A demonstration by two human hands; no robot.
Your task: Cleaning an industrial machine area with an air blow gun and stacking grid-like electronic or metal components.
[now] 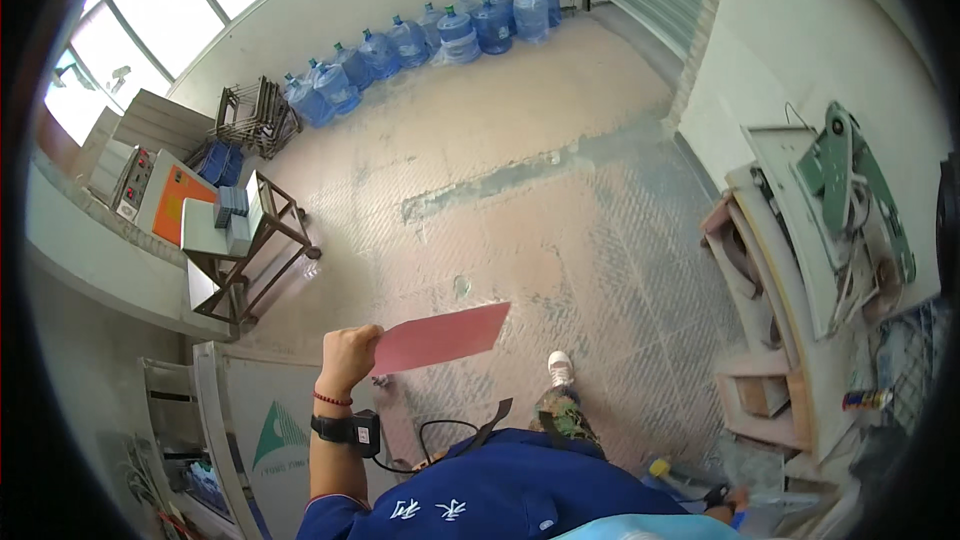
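Observation:
A thin, stiff-looking pink rectangular sheet (445,338) is held out over the floor in front of me. My left hand (350,355) is closed on its left end, and the rest of the sheet sticks out to the right. My right hand (736,504) is low at the right beside my body, small and partly hidden, so its fingers cannot be made out. Around it are clear plastic wrapping (785,502) and something with a yellow cap (659,467). I cannot tell whether that hand holds any of it.
A wheeled metal cart (262,240) with grey blocks stands at left, by an orange-and-white machine (180,195). Blue water jugs (408,40) line the far wall. At right are a green belt machine (850,175) and wooden shelving (765,385). A white cabinet (265,440) is near left.

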